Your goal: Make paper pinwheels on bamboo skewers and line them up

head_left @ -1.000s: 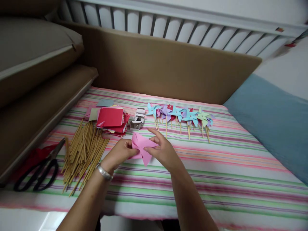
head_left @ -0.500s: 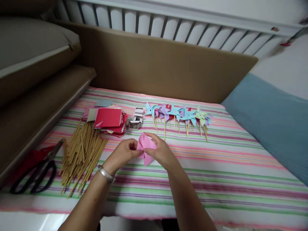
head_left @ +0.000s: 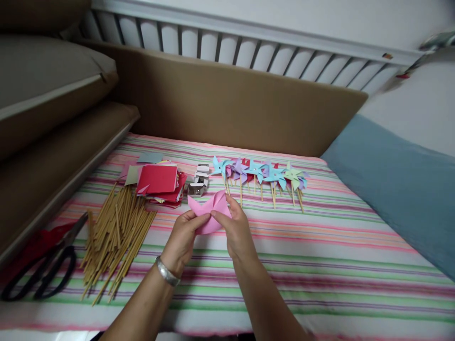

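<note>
A pink paper pinwheel piece (head_left: 209, 226) is held between my two hands above the striped cloth. Its points are partly folded toward the middle, and one corner sticks out to the upper left. My left hand (head_left: 186, 231) pinches it from the left, thumb pressed near the centre. From the right, my right hand (head_left: 237, 227) grips it too, its thumb meeting the left one at the centre. Beyond the hands lie small open boxes (head_left: 199, 181) with shiny bits inside. Farther right, finished pinwheels (head_left: 256, 171) in blue, purple, red and green rest on their sticks.
Left of my hands are a stack of coloured paper squares (head_left: 157, 179), a heap of wooden sticks (head_left: 119, 237) and black-handled scissors (head_left: 53, 265). A brown board (head_left: 227, 104) stands along the back, with cushions (head_left: 53, 123) at left and a blue panel (head_left: 394, 180) at right.
The pink paper has been turned in my hands, and a corner now points to the upper left. Both thumbs have come together at its centre. The view has shifted slightly.
</note>
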Demonstrator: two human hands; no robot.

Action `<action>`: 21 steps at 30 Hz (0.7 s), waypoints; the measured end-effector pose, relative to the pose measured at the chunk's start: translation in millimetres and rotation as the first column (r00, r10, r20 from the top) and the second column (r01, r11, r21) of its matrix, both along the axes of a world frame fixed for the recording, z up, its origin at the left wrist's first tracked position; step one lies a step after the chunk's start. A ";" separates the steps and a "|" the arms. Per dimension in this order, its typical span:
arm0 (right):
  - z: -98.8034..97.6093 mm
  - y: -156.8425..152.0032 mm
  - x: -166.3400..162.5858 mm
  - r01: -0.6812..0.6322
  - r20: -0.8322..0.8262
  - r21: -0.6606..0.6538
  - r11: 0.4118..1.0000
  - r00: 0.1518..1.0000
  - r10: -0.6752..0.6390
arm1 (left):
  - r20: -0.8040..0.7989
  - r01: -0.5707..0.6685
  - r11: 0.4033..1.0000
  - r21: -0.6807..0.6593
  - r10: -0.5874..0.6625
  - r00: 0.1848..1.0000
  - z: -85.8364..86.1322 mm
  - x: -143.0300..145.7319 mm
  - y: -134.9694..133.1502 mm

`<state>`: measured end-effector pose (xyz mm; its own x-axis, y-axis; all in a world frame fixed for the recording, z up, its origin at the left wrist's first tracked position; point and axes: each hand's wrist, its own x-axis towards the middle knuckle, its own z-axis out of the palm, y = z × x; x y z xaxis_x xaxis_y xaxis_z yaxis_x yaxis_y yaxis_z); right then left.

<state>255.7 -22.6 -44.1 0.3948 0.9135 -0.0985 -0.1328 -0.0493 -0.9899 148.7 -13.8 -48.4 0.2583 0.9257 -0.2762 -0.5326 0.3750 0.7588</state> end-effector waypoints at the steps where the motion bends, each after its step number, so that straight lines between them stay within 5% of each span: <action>1: -0.1 0.0 -1.8 -0.008 -0.012 -0.005 1.000 1.000 0.008 | -0.001 -0.022 1.000 -0.016 0.022 1.000 -0.3 0.5 0.3; 7: -0.8 -0.5 -3.0 -0.084 -0.027 -0.008 0.996 0.996 0.084 | -0.032 -0.091 0.996 -0.024 0.091 0.995 -4.4 -7.0 5.6; 11: 2.7 -5.3 2.2 -0.135 0.234 0.075 0.988 0.966 0.114 | -0.048 -0.171 0.985 -0.031 0.169 0.984 -3.1 -26.3 15.9; 16: 3.1 -10.2 3.0 -0.348 0.712 0.284 0.893 0.701 0.047 | -0.018 -0.245 0.966 -0.079 0.245 0.969 10.6 -51.6 24.0; 21: -2.3 -10.9 -3.2 -0.488 0.851 0.278 0.827 0.525 0.023 | -0.011 -0.250 0.963 -0.103 0.250 0.968 15.9 -57.4 24.2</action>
